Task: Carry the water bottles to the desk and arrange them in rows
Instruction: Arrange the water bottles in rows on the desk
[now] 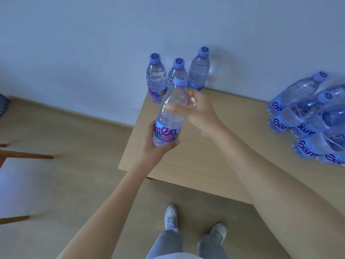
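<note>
**Clear plastic bottle held in both hands above the desk corner**

Clear ribbed plastic, a blue label with pink lettering and a round lavender cap: that is the bottle (pixel 169 116) you hold tilted over the near left corner of the desk (pixel 196 161). Your left hand (pixel 158 144) wraps its fingers around the labelled lower end. Your right hand (pixel 197 111) curls its fingers around the clear shoulder below the cap. Water fills most of the bottle.

Behind it, 3 more bottles of the same kind stand upright at the far left corner of the desk, close to the pale wall (pixel 93 43): a left bottle (pixel 156 79), a middle bottle (pixel 177 71) partly hidden by the one you hold, and a right bottle (pixel 199 70). They stand just beside one another in a short row, each filled with water.

At the right edge of the desk sits a pack of bottles (pixel 309 120), bundled in shiny clear wrap, caps leaning toward the wall. It runs out of view, so you cannot count it.

Smooth, light wood makes up the desk top, and the floor (pixel 74 137) has a similar tan grain. A chair (pixel 18 184) with brown wooden legs and a pale seat stands at the left, blurred. Below, your 2 grey shoes (pixel 170 215) and grey trouser legs show beside the desk's near edge.
</note>
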A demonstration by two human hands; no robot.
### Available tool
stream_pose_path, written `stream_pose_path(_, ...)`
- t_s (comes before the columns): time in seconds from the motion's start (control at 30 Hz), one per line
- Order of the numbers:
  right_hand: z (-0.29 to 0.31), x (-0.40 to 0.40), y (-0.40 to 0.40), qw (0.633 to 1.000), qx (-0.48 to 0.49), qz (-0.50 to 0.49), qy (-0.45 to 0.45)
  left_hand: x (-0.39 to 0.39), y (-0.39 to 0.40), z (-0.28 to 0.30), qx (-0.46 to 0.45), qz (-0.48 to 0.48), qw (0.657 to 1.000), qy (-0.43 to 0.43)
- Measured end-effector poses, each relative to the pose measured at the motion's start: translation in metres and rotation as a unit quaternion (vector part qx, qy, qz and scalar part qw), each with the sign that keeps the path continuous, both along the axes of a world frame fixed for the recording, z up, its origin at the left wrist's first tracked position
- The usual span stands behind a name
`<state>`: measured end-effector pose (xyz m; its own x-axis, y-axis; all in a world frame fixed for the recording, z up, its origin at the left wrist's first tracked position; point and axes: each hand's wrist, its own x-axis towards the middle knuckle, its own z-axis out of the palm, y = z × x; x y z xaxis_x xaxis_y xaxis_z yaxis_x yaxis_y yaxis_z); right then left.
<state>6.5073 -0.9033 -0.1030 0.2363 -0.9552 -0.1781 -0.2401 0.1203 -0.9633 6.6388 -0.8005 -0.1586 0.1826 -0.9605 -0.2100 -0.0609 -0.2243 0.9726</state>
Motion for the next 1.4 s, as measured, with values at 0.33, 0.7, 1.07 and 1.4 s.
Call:
stream_pose_path(0.33,0.046,-0.132,0.019,0.999,0.008,-0.037,-0.025,-0.106,0.008,0.036,-0.006,-0.135,0.990,0.031)
stream_pose_path(0.7,0.063,-0.236,0.044,0.999,0.005,-0.040,-0.028,-0.226,0.022,0.047,-0.049,-0.020,0.999,0.000)
stream_pose_path(1.07,0.064,-0.296,0.048,0.995,0.017,-0.061,-0.080,-0.260,0.024,0.055,-0.037,-0.163,0.985,-0.053)
stream_pose_path(1.4,0.056,-0.327,0.051,0.999,-0.005,-0.013,-0.044,-0.288,0.018,0.043,-0.023,-0.138,0.990,-0.034)
